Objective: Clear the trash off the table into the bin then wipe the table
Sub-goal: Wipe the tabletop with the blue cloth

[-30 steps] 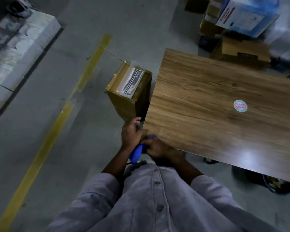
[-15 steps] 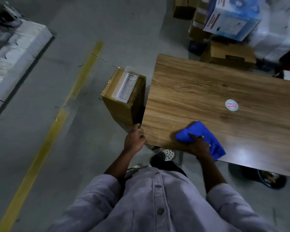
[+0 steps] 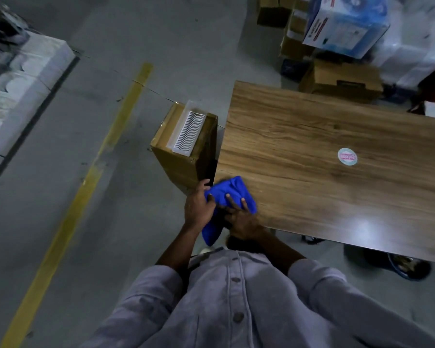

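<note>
A blue cloth (image 3: pixel 232 189) lies bunched on the near left corner of the wooden table (image 3: pixel 324 187), and part of it hangs down over the edge. My right hand (image 3: pixel 241 219) presses on the cloth with its fingers spread. From the left side, my left hand (image 3: pixel 198 205) holds the cloth's edge at the corner, thumb up against the table's side. A round white and pink sticker (image 3: pixel 347 156) sits on the tabletop to the right.
A tall cardboard box (image 3: pixel 183 159) with a white ribbed plastic tray (image 3: pixel 190 133) on top stands against the table's left edge. Stacked boxes (image 3: pixel 342 76) crowd the floor beyond the table. A dark round basin (image 3: pixel 407 268) sits under the near right edge. A yellow line (image 3: pixel 91 177) crosses the floor.
My right hand slid the cloth from the table's front middle back to the near left corner. My left hand moved from the table edge onto the cloth.
</note>
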